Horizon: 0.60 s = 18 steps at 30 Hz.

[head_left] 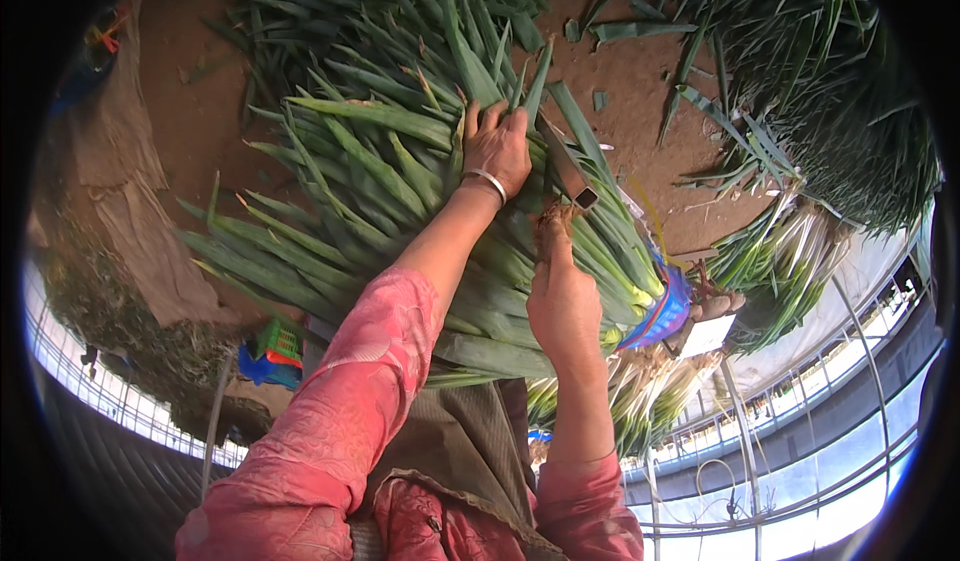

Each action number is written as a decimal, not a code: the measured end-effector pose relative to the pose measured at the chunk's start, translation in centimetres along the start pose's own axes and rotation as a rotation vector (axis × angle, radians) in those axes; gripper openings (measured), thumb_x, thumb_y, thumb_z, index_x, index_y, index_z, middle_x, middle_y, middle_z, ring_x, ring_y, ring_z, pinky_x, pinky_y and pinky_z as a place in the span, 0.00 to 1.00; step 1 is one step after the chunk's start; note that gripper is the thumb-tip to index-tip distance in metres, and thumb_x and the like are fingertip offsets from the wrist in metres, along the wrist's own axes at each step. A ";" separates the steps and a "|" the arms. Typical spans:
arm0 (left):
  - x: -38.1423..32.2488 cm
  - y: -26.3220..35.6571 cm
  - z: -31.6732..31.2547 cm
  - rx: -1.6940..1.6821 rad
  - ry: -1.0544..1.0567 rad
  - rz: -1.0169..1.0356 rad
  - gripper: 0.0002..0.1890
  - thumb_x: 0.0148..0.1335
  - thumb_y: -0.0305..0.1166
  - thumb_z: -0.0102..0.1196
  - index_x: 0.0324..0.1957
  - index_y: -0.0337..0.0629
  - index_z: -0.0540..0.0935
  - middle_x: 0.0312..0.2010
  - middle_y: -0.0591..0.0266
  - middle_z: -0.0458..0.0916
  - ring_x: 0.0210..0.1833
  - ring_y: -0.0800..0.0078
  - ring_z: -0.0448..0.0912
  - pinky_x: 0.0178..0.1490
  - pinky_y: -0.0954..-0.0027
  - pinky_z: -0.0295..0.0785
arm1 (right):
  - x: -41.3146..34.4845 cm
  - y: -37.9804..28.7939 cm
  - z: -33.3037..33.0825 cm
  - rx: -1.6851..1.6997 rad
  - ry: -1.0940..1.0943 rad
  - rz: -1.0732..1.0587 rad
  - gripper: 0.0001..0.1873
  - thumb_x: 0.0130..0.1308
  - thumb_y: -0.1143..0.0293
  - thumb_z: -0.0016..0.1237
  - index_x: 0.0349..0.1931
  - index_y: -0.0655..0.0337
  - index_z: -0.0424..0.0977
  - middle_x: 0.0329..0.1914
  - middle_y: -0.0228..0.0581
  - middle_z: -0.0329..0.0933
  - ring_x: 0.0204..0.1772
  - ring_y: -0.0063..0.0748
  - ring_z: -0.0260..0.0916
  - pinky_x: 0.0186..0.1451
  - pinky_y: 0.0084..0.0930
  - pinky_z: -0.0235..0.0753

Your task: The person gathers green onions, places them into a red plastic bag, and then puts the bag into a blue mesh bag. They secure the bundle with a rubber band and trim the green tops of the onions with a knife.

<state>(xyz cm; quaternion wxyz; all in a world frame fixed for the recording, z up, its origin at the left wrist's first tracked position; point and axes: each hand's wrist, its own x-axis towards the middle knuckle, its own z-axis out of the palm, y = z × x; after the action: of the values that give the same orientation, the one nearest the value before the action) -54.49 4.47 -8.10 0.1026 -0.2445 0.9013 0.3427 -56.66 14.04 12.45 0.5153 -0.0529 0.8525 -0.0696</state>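
A big bundle of green onions [360, 163] lies before me, its leaves fanned to the left and its lower end wrapped in a blue and red band [660, 309] at the right. My left hand [499, 148], with a light bangle at the wrist, presses on the leaves near the top middle, fingers bent over them. My right hand [564, 302] is closed above the bundle, around a handle that looks bound in brown fibre. A flat metal blade [566, 163] reaches up and left from near that handle, across the leaves; how the two join is partly hidden.
More green onions [810, 73] are heaped at the upper right, and others with white stems [810, 242] lie at the right. Cut leaf pieces litter the brown soil [652, 110]. Green and blue baskets [277, 347] stand at lower left. Brown cloth [150, 253] lies on the left.
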 end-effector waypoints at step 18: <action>-0.3 -0.8 0.2 0.045 0.044 -0.042 0.15 0.59 0.26 0.47 0.49 0.39 0.71 0.43 0.58 0.81 0.60 0.57 0.68 0.70 0.45 0.45 | -2.0 2.1 -1.0 0.316 0.020 -0.179 0.35 0.66 0.77 0.37 0.73 0.45 0.45 0.43 0.63 0.76 0.34 0.67 0.74 0.37 0.53 0.72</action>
<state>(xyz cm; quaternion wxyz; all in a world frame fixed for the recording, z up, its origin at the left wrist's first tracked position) -53.86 4.24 -8.60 0.0953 -0.2684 0.9055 0.3145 -56.64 16.50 14.32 0.5006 -0.0463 0.8279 -0.2488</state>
